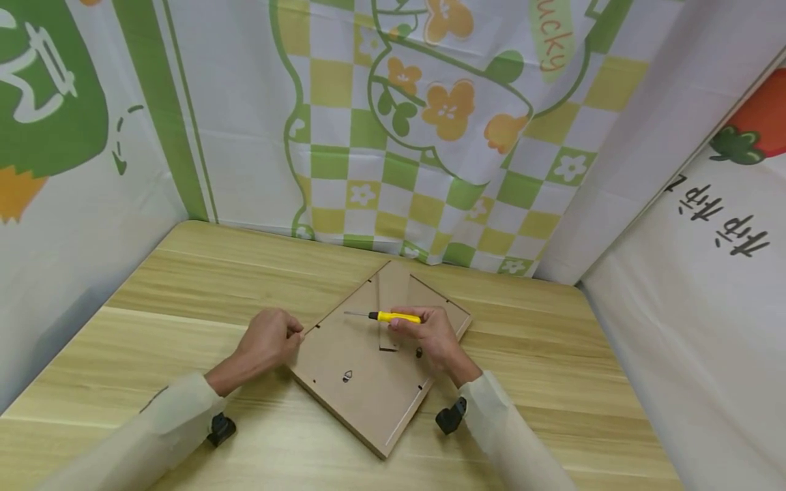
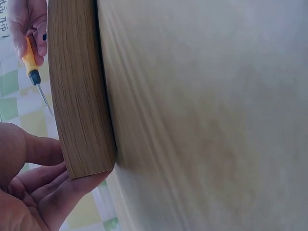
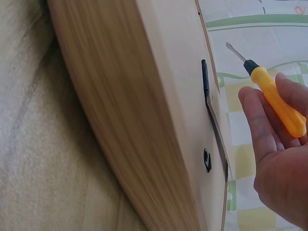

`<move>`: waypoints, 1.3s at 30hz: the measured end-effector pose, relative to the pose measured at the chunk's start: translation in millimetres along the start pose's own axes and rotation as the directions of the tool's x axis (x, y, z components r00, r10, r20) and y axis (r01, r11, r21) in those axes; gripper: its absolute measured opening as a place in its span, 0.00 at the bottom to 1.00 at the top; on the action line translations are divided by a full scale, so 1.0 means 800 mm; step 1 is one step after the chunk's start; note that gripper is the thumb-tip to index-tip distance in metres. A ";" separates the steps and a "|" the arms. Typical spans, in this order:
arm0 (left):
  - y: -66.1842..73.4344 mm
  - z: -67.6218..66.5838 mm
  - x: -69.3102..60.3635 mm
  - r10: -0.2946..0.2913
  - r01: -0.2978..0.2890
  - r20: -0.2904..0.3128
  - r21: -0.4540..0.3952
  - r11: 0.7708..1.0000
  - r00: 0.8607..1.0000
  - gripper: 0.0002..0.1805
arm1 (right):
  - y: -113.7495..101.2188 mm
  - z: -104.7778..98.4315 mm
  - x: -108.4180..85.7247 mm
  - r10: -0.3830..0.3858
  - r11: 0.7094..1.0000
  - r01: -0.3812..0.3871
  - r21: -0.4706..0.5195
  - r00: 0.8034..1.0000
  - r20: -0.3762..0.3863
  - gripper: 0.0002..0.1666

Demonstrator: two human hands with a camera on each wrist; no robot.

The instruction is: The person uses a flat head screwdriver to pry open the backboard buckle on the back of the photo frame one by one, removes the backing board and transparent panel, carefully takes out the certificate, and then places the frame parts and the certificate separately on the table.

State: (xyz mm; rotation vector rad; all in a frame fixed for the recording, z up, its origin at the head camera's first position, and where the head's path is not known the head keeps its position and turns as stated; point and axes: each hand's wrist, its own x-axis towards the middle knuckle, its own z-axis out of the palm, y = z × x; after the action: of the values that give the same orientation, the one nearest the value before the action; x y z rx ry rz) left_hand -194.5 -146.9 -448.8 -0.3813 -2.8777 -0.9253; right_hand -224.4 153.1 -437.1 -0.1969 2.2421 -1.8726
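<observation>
A wooden picture frame (image 1: 362, 402) lies back side up on the table, turned like a diamond, with a stand flap and hanging hooks on its backing. At its left corner the left hand (image 1: 267, 341) grips the edge; in the left wrist view that hand's fingers (image 2: 57, 192) hold the frame's corner (image 2: 86, 144) between thumb and fingers. Above the backing, the right hand (image 1: 436, 337) holds a yellow screwdriver (image 1: 399, 317) by its handle, the metal tip pointing left. The right wrist view shows the screwdriver (image 3: 279, 101) in the right hand (image 3: 284, 168), clear of the backing.
A light wood-grain table (image 1: 552, 382) carries the frame. Behind it hangs a green, yellow and white checked curtain (image 1: 405, 164) with flowers, and printed white sheets stand at the left and right sides. Both wrists wear a small black camera.
</observation>
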 end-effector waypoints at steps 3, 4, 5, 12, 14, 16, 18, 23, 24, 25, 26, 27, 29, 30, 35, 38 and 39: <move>0.002 0.000 -0.003 0.002 -0.002 -0.010 -0.002 1.000 1.000 0.07 | 0.000 -0.001 0.000 -0.003 1.000 0.003 -0.006 1.000 -0.002 0.20; 0.003 0.000 -0.004 0.001 -0.001 -0.009 -0.004 1.000 1.000 0.07 | 0.001 -0.001 0.000 0.000 1.000 0.000 -0.011 1.000 -0.002 0.20; 0.004 0.001 -0.005 0.002 -0.002 -0.010 -0.002 1.000 1.000 0.08 | 0.001 -0.002 0.000 0.003 1.000 -0.003 -0.020 1.000 -0.002 0.20; 0.011 0.005 -0.014 0.007 -0.006 -0.021 0.023 1.000 1.000 0.06 | -0.002 0.000 -0.001 0.001 0.998 0.000 -0.056 1.000 0.017 0.21; 0.013 0.005 -0.016 0.013 -0.011 -0.027 0.048 0.999 1.000 0.05 | -0.002 0.001 -0.001 -0.001 0.998 0.003 -0.066 1.000 0.019 0.20; 0.016 0.006 -0.016 0.016 -0.014 -0.030 0.073 0.997 0.999 0.05 | -0.002 0.002 0.000 0.000 0.998 0.002 -0.068 1.000 0.019 0.20; 0.018 0.006 -0.016 0.023 -0.020 -0.035 0.085 0.996 0.999 0.04 | -0.002 0.003 0.000 0.001 0.998 0.000 -0.061 1.000 0.019 0.19; 0.022 0.006 -0.019 0.019 -0.017 -0.039 0.050 0.999 0.999 0.13 | -0.004 0.003 -0.002 0.013 0.999 -0.012 -0.041 1.000 0.028 0.20; 0.022 0.006 -0.020 0.017 -0.016 -0.038 0.039 0.999 0.999 0.14 | -0.005 0.003 -0.002 0.015 0.999 -0.013 -0.040 0.999 0.031 0.20; 0.022 0.006 -0.021 0.016 -0.015 -0.036 0.028 1.000 0.999 0.15 | -0.005 0.003 -0.002 0.015 0.999 -0.014 -0.039 0.999 0.033 0.20; 0.022 0.007 -0.021 0.018 -0.017 -0.036 0.022 1.000 0.999 0.16 | -0.005 0.002 -0.002 0.014 0.999 -0.012 -0.038 0.999 0.036 0.21; 0.023 0.007 -0.022 0.021 -0.020 -0.040 0.019 1.000 0.999 0.17 | -0.005 0.003 -0.002 0.015 0.999 -0.013 -0.037 0.999 0.038 0.21; 0.023 0.006 -0.021 0.021 -0.020 -0.032 0.027 0.999 0.999 0.20 | -0.004 0.003 -0.002 0.015 0.999 -0.014 -0.038 0.999 0.041 0.21; 0.023 0.005 -0.020 0.023 -0.022 -0.031 0.038 0.999 0.999 0.21 | -0.004 0.003 -0.002 0.017 0.999 -0.015 -0.040 0.999 0.041 0.21; 0.022 -0.002 -0.010 0.056 -0.054 -0.014 0.117 0.992 0.998 0.29 | -0.002 0.003 0.000 0.016 0.999 -0.015 -0.036 0.999 0.034 0.20; 0.020 -0.005 -0.002 0.092 -0.093 0.014 0.134 0.987 0.996 0.32 | -0.002 0.004 0.000 0.012 0.999 -0.010 -0.035 0.999 0.037 0.20; 0.019 -0.006 -0.001 0.099 -0.101 0.022 0.136 0.986 0.995 0.31 | -0.002 0.004 0.000 0.010 0.999 -0.008 -0.035 0.999 0.041 0.21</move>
State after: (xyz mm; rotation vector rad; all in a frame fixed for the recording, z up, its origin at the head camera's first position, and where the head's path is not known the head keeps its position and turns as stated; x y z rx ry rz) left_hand -190.1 -138.1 -436.6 -0.5164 -2.8841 -0.7079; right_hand -223.7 149.4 -435.7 -0.2280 2.2463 -1.8092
